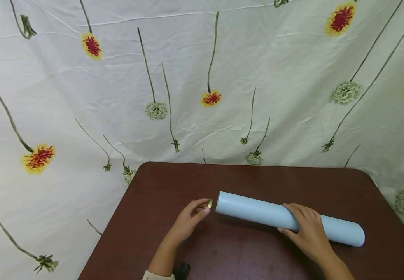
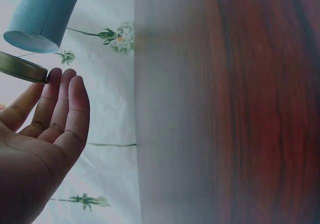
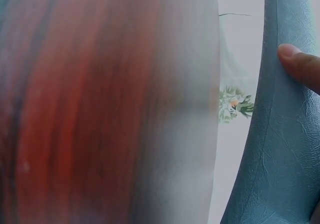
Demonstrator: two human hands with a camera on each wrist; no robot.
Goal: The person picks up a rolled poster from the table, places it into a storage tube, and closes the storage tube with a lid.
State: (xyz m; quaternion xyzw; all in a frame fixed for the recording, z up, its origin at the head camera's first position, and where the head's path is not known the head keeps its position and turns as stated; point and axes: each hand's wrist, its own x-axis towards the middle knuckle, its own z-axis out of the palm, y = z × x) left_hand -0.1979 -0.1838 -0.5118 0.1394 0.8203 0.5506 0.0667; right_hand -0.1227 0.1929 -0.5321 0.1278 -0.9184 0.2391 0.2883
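Observation:
A long light-blue tube [image 1: 254, 210] lies across the middle of the head view, its left end higher in the picture than its right. My right hand [image 1: 308, 229] grips it around the middle, and the right wrist view shows the thumb pressing on the tube's creased covering [image 3: 285, 134]. Just off the tube's left end, my left hand [image 1: 186, 221] pinches a thin gold round lid [image 1: 209, 203] between thumb and fingertips. In the left wrist view the lid [image 2: 22, 68] is close to the tube's pale end [image 2: 32, 41], with a gap between them.
A dark reddish-brown table [image 1: 174, 179] with rounded far corners is below the hands. Behind it hangs a white cloth [image 1: 285, 128] printed with flowers. A small black object [image 1: 183, 270] shows beside the left wrist.

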